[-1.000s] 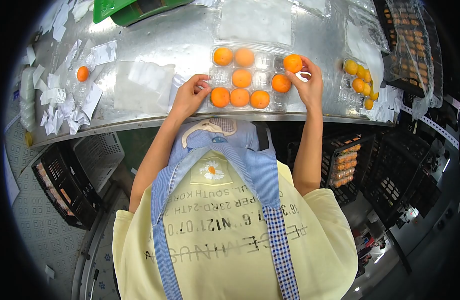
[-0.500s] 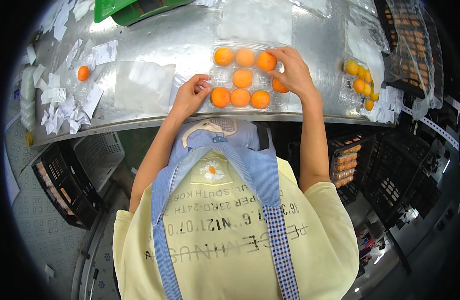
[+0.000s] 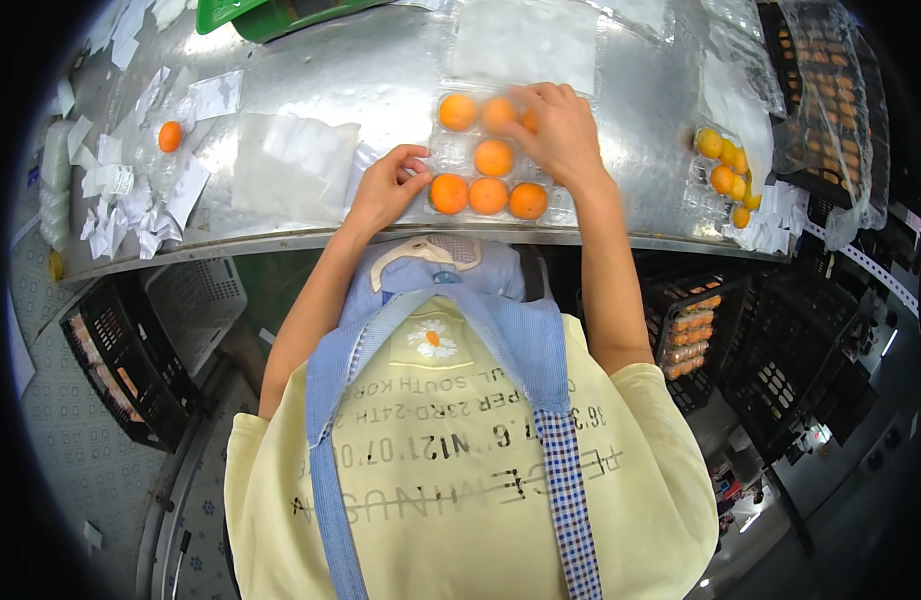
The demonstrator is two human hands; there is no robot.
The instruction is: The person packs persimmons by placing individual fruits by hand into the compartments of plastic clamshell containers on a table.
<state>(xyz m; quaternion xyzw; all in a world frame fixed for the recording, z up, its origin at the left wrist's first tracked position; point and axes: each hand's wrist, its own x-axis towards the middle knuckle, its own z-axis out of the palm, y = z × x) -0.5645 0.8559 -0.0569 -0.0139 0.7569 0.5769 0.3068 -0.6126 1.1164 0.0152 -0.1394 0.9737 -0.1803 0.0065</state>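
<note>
A clear plastic tray [image 3: 459, 157] with round cups lies near the table's front edge and holds several oranges. Three oranges, one of them the front left orange [image 3: 449, 194], fill part of the front row; a single orange [image 3: 494, 157] shows in the middle row. At the tray's left edge, my left hand [image 3: 392, 184] has its fingers pinched on the plastic. My right hand [image 3: 561, 130] covers the tray's back right part, its fingers and thumb around an orange [image 3: 530, 121] in the back row. The cups under my right palm are hidden.
Crumpled paper [image 3: 121, 215] and a lone orange [image 3: 171, 136] lie at the left. A green container [image 3: 249, 22] stands at the back. On the right are a pack of yellowish fruit [image 3: 722, 179] and a black crate [image 3: 826, 100] with plastic over it.
My right hand has carried an orange leftward into the back row and now reaches further over the tray, hiding the middle row's right orange. My left hand has stayed at the tray edge.
</note>
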